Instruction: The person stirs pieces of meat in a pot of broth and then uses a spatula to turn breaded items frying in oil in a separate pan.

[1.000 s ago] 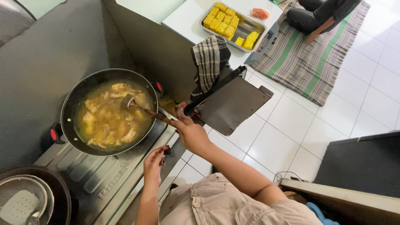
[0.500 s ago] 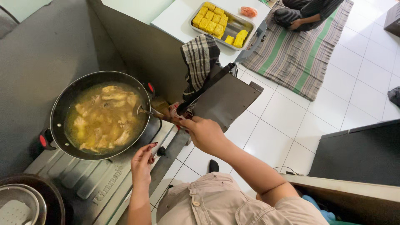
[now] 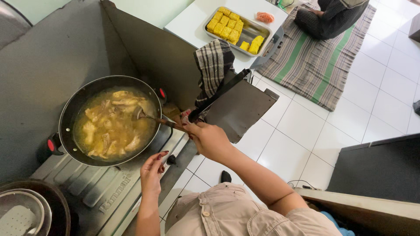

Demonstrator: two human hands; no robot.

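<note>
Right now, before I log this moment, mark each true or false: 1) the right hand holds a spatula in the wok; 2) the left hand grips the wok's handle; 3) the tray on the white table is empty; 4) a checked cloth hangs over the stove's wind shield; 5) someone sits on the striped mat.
1) True: the right hand holds the spatula, whose head is in the wok.
2) False: the left hand is at the stove's front edge, by a knob, apart from the wok.
3) False: the tray holds yellow blocks.
4) True: the checked cloth drapes over the shield.
5) True: a person sits on the striped mat.
</note>
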